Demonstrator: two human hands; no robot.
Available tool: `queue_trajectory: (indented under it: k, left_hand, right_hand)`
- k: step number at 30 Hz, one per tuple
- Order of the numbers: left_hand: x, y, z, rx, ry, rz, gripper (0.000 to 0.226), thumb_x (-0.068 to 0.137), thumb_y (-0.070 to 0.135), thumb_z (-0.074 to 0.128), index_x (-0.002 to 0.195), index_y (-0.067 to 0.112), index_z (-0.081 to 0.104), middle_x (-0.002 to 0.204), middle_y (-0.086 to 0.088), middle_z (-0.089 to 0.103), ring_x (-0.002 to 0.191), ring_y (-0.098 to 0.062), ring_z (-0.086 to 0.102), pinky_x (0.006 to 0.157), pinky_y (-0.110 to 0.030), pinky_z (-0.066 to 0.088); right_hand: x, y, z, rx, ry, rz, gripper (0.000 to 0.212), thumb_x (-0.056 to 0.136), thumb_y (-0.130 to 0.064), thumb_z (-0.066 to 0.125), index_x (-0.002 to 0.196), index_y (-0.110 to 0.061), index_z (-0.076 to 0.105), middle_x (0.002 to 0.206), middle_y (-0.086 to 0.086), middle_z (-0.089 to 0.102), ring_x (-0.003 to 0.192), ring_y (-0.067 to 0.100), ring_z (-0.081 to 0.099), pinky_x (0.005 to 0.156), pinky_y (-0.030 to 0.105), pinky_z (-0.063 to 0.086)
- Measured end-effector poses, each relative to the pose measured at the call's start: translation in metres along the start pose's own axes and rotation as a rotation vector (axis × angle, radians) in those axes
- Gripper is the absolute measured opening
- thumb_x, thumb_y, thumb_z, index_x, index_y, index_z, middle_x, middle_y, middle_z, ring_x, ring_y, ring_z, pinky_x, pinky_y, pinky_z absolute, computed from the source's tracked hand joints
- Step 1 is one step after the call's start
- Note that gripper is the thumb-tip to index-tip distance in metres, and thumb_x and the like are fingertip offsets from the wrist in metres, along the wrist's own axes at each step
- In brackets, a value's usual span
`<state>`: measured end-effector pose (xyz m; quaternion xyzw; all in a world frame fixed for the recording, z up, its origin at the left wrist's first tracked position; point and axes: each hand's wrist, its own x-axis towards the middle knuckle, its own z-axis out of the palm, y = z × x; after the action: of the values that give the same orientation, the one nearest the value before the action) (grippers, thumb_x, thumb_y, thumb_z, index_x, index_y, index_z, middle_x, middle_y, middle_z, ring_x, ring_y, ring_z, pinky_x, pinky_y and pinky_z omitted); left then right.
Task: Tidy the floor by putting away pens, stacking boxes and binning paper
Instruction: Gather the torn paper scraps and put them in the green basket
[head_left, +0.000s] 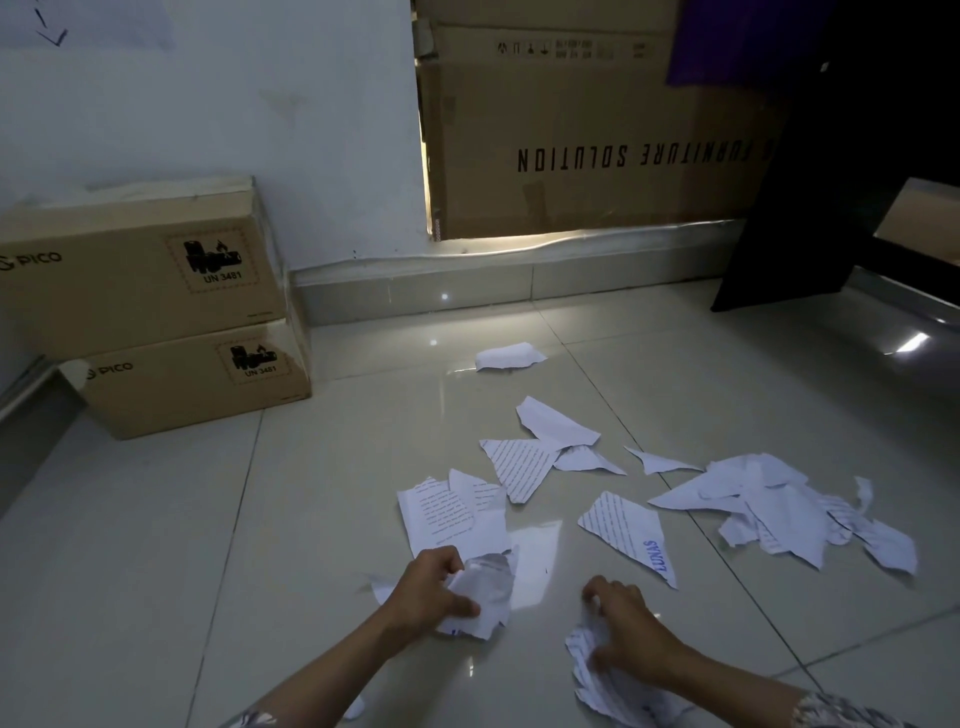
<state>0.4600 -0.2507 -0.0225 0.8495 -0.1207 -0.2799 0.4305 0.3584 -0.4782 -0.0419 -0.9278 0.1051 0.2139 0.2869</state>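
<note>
both hands are full: your left hand (431, 587) clutches a paper wad (480, 592), your right hand (623, 629) grips another crumpled bunch (597, 675). torn scraps (769, 504) litter the tiles ahead; reaching for more risks dropping pieces.

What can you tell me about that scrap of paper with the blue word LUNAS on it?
The LUNAS scrap is a torn, roughly triangular piece of white paper with ragged edges. Rows of small dark print run across it, and LUNAS stands in blue letters near its lower point. It lies flat on the glossy tiled floor, apart from the other scraps. Neither hand touches it; the right hand is nearest, just below it.
</note>
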Motion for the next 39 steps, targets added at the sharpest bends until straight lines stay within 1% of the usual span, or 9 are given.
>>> queue_trajectory:
  k: [2, 5, 8, 12, 15, 17, 23, 31, 39]
  left_hand:
    - [0.001, -0.001, 0.001, 0.006, 0.004, 0.006, 0.033, 0.072, 0.014, 0.076, 0.068, 0.019, 0.044, 0.08, 0.006, 0.052, 0.074, -0.007, 0.049, 0.053, -0.01, 0.039]
    - [0.003, 0.002, 0.004, 0.015, 0.013, 0.015, 0.031, 0.071, 0.017, 0.077, 0.065, 0.02, 0.047, 0.078, 0.004, 0.053, 0.073, -0.009, 0.05, 0.055, -0.013, 0.04]
    - [0.003, 0.009, 0.006, -0.017, 0.014, 0.039, 0.028, 0.069, 0.013, 0.078, 0.062, 0.019, 0.051, 0.071, 0.002, 0.055, 0.067, -0.013, 0.052, 0.053, -0.016, 0.041]
    - [0.005, 0.026, 0.007, -0.044, 0.027, 0.099, 0.021, 0.07, 0.009, 0.077, 0.061, 0.016, 0.059, 0.063, 0.0, 0.059, 0.06, -0.014, 0.055, 0.051, -0.019, 0.044]
    - [0.006, 0.05, 0.018, -0.063, 0.033, 0.144, 0.018, 0.074, 0.009, 0.074, 0.06, 0.013, 0.063, 0.058, 0.001, 0.06, 0.052, -0.008, 0.054, 0.048, -0.015, 0.04]
    - [0.006, 0.072, 0.028, -0.074, 0.032, 0.178, 0.008, 0.076, 0.01, 0.073, 0.072, 0.004, 0.07, 0.065, -0.005, 0.065, 0.055, -0.01, 0.057, 0.05, -0.016, 0.042]
    - [-0.002, 0.161, 0.076, -0.183, -0.071, 0.315, 0.017, 0.079, 0.004, 0.069, 0.063, 0.005, 0.065, 0.051, 0.005, 0.06, 0.047, -0.005, 0.054, 0.049, -0.013, 0.041]
    - [-0.01, 0.259, 0.163, -0.235, -0.229, 0.525, 0.029, 0.08, 0.008, 0.066, 0.058, 0.008, 0.047, 0.061, -0.008, 0.035, 0.057, -0.015, 0.029, 0.049, -0.023, 0.025]
    - [-0.061, 0.349, 0.274, -0.301, -0.537, 0.635, 0.032, 0.086, 0.0, 0.057, 0.055, 0.008, 0.06, 0.042, 0.012, 0.05, 0.039, -0.001, 0.04, 0.042, -0.01, 0.033]
  right_hand:
    - [0.004, -0.001, -0.002, -0.048, 0.012, 0.002, 0.034, 0.072, -0.012, 0.069, 0.075, -0.027, 0.039, 0.084, -0.006, 0.039, 0.093, 0.016, 0.036, 0.06, 0.015, 0.031]
    - [0.01, 0.002, 0.0, -0.103, 0.03, -0.003, 0.035, 0.076, -0.008, 0.063, 0.054, -0.027, 0.042, 0.072, -0.009, 0.045, 0.089, 0.013, 0.041, 0.066, 0.021, 0.035]
    - [0.01, -0.004, -0.007, -0.107, 0.041, -0.018, 0.014, 0.078, -0.006, 0.062, 0.07, -0.016, 0.069, 0.085, 0.004, 0.059, 0.086, 0.012, 0.043, 0.074, 0.022, 0.043]
    - [-0.005, -0.016, -0.05, -0.035, 0.038, -0.108, 0.018, 0.08, -0.012, 0.067, 0.095, -0.004, 0.073, 0.076, -0.004, 0.061, 0.063, -0.004, 0.047, 0.062, 0.006, 0.04]
    - [-0.03, -0.013, -0.094, 0.055, 0.062, -0.129, 0.006, 0.078, -0.012, 0.07, 0.076, -0.015, 0.074, 0.066, -0.007, 0.062, 0.057, -0.001, 0.05, 0.059, 0.011, 0.039]
    - [-0.049, -0.004, -0.118, 0.074, 0.103, -0.136, 0.018, 0.076, -0.013, 0.071, 0.064, -0.026, 0.069, 0.05, -0.015, 0.058, 0.048, -0.002, 0.047, 0.054, 0.014, 0.036]
    - [-0.13, 0.028, -0.176, 0.125, 0.29, -0.107, 0.019, 0.078, -0.02, 0.07, 0.06, -0.013, 0.066, 0.059, 0.0, 0.049, 0.055, 0.008, 0.036, 0.054, 0.023, 0.027]
    - [-0.243, 0.097, -0.216, 0.358, 0.707, 0.06, 0.038, 0.081, -0.019, 0.068, 0.055, 0.0, 0.049, 0.055, 0.001, 0.035, 0.054, 0.01, 0.032, 0.051, 0.023, 0.023]
    - [-0.367, 0.154, -0.225, 0.437, 1.127, 0.23, 0.033, 0.084, -0.016, 0.065, 0.056, -0.003, 0.053, 0.053, 0.001, 0.038, 0.05, 0.006, 0.033, 0.048, 0.022, 0.023]
